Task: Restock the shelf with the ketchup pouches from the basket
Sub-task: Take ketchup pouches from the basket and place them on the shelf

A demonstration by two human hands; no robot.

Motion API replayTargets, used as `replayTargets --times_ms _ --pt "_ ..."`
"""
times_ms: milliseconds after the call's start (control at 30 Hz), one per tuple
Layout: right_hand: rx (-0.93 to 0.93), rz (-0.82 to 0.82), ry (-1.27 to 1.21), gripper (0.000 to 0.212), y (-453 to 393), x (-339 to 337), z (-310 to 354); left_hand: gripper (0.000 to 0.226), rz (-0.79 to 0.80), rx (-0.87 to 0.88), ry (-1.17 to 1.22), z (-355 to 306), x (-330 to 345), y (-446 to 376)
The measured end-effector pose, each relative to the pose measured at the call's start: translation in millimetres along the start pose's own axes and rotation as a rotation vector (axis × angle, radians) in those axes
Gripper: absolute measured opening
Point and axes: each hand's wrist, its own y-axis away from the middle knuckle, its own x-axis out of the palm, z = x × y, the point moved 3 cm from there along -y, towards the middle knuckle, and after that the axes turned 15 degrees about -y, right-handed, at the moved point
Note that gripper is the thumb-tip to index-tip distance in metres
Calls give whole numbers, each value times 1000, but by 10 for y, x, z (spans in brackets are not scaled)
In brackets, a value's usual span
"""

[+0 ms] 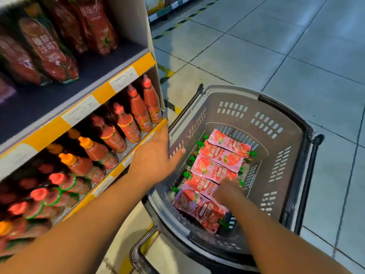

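A grey plastic basket (282, 147) stands on the floor beside the shelf. Several red and pink ketchup pouches (215, 169) with green caps lie stacked in a row inside it. My right hand (229, 191) reaches down into the basket, its fingers resting on the near pouches; whether it grips one I cannot tell. My left hand (156, 157) hovers flat and open over the basket's left rim, holding nothing. On the upper shelf (59, 95) stand larger red ketchup pouches (47, 50), with bare shelf board in front of them.
The lower shelf holds rows of red sauce bottles (126, 125) with red and orange caps. Yellow price strips (110, 86) run along the shelf edges. The basket's black handles (308, 182) hang down at its sides. Tiled floor (276, 46) stretches to the right.
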Motion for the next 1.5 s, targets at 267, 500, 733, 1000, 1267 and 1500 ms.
replayTargets --times_ms 267,500,733,1000,1267,1500 --pt "12 -32 -104 65 -26 179 -144 85 -14 -21 -44 132 37 273" --pt "23 33 -113 26 456 273 -59 70 -8 -23 14 263 24 567" --pt "61 210 -387 69 814 463 -67 68 13 -68 20 326 -15 794" --pt "95 290 -601 46 1119 444 238 79 7 -42 24 335 -23 791" --pt "30 236 -825 27 1707 132 385 73 7 -35 103 345 -60 823" --pt "-183 -18 -1258 23 2078 -207 165 24 -383 208 316 334 -221 933"
